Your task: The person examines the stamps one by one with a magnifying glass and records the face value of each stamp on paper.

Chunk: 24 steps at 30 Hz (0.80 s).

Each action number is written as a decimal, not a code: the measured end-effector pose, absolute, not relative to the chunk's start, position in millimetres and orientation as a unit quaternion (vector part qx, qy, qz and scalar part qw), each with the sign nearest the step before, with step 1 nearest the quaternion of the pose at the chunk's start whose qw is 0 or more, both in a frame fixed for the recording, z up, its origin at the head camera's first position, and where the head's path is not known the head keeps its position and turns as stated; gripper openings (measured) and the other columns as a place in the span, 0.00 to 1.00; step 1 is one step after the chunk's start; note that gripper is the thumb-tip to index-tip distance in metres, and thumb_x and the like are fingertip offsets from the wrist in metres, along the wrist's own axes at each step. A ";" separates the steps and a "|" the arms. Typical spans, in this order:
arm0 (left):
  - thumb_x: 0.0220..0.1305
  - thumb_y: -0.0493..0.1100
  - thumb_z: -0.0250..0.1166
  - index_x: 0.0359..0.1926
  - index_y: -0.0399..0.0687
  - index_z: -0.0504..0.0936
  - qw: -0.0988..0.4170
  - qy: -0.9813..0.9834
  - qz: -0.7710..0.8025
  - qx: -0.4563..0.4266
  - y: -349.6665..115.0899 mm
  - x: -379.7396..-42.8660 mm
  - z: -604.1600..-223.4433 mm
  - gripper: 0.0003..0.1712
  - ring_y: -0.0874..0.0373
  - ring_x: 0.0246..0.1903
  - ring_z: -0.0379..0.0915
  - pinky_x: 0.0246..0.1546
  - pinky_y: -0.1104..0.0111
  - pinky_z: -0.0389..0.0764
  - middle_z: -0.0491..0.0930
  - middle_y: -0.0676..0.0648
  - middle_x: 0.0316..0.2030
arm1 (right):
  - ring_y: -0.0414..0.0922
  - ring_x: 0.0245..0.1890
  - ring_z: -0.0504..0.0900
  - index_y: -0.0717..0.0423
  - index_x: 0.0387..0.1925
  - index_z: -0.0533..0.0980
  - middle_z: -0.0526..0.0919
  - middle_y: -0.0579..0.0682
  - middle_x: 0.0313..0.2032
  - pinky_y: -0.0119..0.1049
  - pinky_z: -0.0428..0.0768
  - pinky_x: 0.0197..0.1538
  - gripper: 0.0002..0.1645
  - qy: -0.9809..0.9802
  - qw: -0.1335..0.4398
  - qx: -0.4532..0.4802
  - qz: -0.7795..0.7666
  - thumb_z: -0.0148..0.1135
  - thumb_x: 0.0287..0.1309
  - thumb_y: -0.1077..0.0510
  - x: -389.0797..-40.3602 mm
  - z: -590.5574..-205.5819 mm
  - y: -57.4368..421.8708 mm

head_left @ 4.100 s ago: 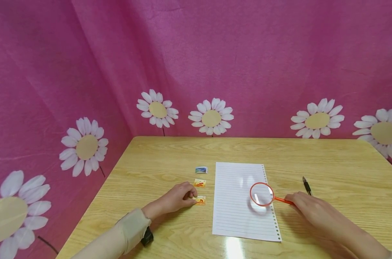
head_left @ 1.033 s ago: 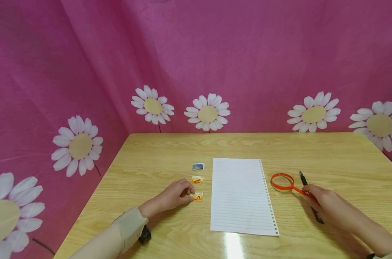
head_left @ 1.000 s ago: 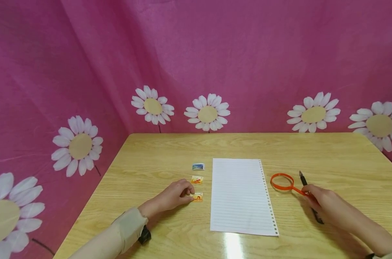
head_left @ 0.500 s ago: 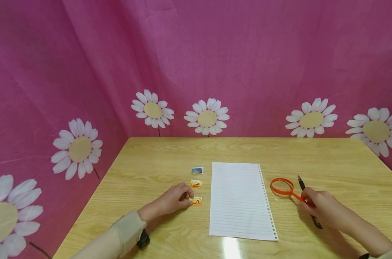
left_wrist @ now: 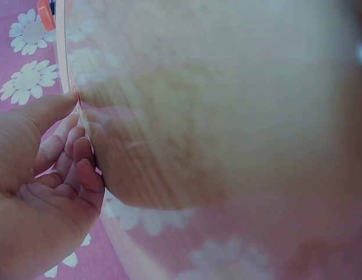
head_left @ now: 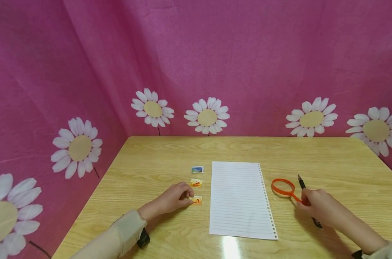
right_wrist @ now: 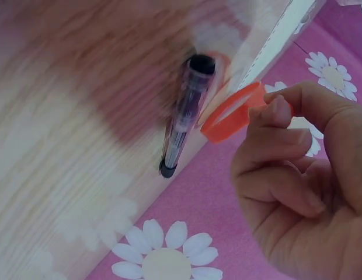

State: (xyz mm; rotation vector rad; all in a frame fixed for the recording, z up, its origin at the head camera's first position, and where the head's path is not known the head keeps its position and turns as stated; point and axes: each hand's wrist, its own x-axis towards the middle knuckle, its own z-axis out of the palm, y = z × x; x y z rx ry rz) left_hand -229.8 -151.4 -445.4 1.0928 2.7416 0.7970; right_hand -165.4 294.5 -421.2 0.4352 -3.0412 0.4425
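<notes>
My right hand (head_left: 322,207) grips the handle of an orange magnifying glass (head_left: 293,194), its ring tilted close over the table just right of the paper. In the right wrist view its orange rim (right_wrist: 225,128) shows nearly edge-on past the curled fingers. A black pen (head_left: 302,184) lies on the table, partly hidden by that hand. My left hand (head_left: 171,198) rests on the table, fingers loosely bent, thumb tip at the left edge of the nearest orange-yellow stamp (head_left: 197,200). Farther back, in a column with it, lie another yellow stamp (head_left: 196,182) and a blue one (head_left: 197,169).
A lined sheet of paper (head_left: 241,201), punched along its right edge, lies between the hands on the wooden table (head_left: 163,154). A pink curtain with daisies (head_left: 247,72) hangs behind the table and along its left side.
About four seconds ago the magnifying glass was over the paper's right part; my right hand has since carried it right, off the sheet. The left hand has stayed at the stamp.
</notes>
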 end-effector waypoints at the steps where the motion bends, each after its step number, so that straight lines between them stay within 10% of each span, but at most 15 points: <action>1: 0.62 0.40 0.68 0.38 0.43 0.77 0.043 0.896 0.261 0.357 -151.7 -229.8 -445.5 0.08 0.65 0.30 0.62 0.33 0.77 0.65 0.72 0.49 0.31 | 0.35 0.17 0.61 0.53 0.19 0.69 0.68 0.41 0.16 0.28 0.61 0.22 0.16 -0.980 0.018 0.138 0.140 0.67 0.55 0.58 -165.2 -421.6 293.1; 24: 0.62 0.41 0.68 0.38 0.43 0.77 0.039 0.896 0.260 0.357 -152.0 -231.1 -446.0 0.08 0.65 0.30 0.62 0.34 0.77 0.65 0.72 0.50 0.30 | 0.32 0.16 0.56 0.48 0.15 0.66 0.62 0.38 0.14 0.27 0.57 0.22 0.21 -0.977 0.000 0.155 0.147 0.68 0.54 0.56 -161.6 -438.9 275.2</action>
